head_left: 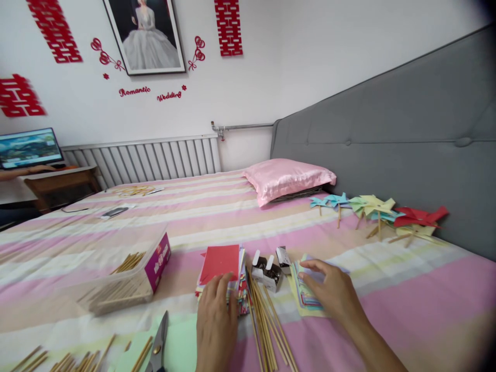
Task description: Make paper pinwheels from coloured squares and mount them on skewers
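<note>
My left hand rests with fingers stretched over the near edge of a stack of coloured paper squares, red on top. To the right, my right hand is over a pile of pastel paper sheets, its thumb and forefinger apart and curved at the top of the pile. Between the hands lies a bundle of thin wooden sticks. Small white boxes with small metal pieces inside stand just beyond the sticks. A pair of scissors lies on pale green paper left of my left hand.
A clear plastic box of sticks stands at the left, with short cut sticks in front. Paper pinwheels lie by the grey headboard, near a pink pillow. Another person's arm reaches across a desk at far left.
</note>
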{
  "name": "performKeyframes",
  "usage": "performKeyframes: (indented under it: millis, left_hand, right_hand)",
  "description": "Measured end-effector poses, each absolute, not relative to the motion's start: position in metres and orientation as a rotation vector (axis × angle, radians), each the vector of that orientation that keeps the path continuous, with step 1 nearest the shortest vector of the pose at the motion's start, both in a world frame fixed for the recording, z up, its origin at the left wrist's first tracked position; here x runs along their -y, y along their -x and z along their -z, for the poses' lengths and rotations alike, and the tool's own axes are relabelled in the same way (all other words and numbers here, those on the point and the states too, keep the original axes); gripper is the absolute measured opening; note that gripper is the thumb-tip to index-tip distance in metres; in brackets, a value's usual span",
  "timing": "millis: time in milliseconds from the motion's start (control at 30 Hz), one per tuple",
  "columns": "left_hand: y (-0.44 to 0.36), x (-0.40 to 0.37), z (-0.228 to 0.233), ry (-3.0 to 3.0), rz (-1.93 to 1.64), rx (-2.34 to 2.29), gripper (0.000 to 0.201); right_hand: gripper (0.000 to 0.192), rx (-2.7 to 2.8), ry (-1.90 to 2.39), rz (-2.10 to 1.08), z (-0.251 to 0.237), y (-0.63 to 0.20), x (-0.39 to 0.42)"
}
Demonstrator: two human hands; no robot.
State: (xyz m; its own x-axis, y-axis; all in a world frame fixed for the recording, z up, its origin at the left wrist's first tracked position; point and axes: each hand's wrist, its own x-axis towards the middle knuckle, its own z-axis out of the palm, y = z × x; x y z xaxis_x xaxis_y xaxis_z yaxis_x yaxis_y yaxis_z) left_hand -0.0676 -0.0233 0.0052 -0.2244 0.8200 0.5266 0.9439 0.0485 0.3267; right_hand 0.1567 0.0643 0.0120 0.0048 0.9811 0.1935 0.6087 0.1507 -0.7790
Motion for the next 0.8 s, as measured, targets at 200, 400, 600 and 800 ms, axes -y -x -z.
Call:
performKeyframes:
  millis: [200, 400, 600, 800]
  left_hand:
    - [0.064, 0.025, -0.008, 1.832, 0.782, 2.127, 0.031]
    - [0.066, 0.024, -0.006, 1.853, 0.892, 2.118, 0.023]
    - [0.069, 0.023, -0.007, 1.804, 1.045, 2.134, 0.019]
    - [0.078, 0.021, 0.0, 1.661, 1.168, 2.221, 0.021]
  right_hand:
    - [0.023, 1.691, 1.523, -0.657, -0.011, -0.155, -0.063]
    - [0.025, 1.708, 1.496, -0.675, -0.013, -0.154, -0.062]
    - [0.024, 1.712, 1.481, -0.679, -0.011, -0.154, -0.063]
    - [0.024, 1.716, 1.473, -0.684, -0.01, -0.154, -0.063]
